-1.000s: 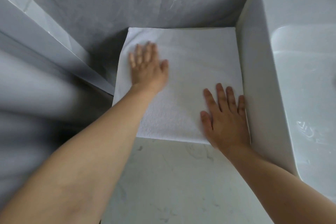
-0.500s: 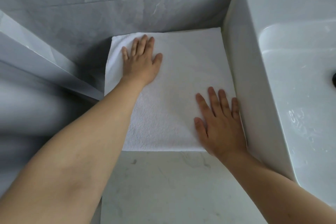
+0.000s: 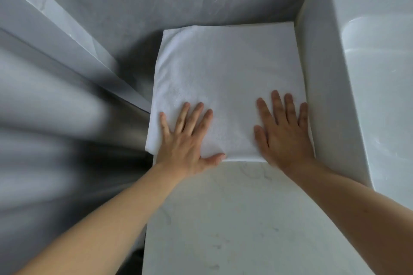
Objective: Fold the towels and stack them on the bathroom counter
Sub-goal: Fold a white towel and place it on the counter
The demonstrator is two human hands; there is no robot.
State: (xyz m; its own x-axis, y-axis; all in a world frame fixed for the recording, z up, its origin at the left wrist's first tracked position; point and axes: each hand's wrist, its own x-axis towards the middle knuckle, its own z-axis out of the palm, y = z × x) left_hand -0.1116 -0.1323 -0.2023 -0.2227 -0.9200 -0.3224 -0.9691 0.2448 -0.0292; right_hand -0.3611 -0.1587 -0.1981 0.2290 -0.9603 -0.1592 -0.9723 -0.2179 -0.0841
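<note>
A white sink fills the right side of the view, its tall flat side wall rising from the counter and its basin curving down at the far right. A grey marbled tile wall runs across the back, with a horizontal grout line near the top. To the left a pale grey ledge slants diagonally toward the middle. The area below it at far left is blurred and cannot be made out.
</note>
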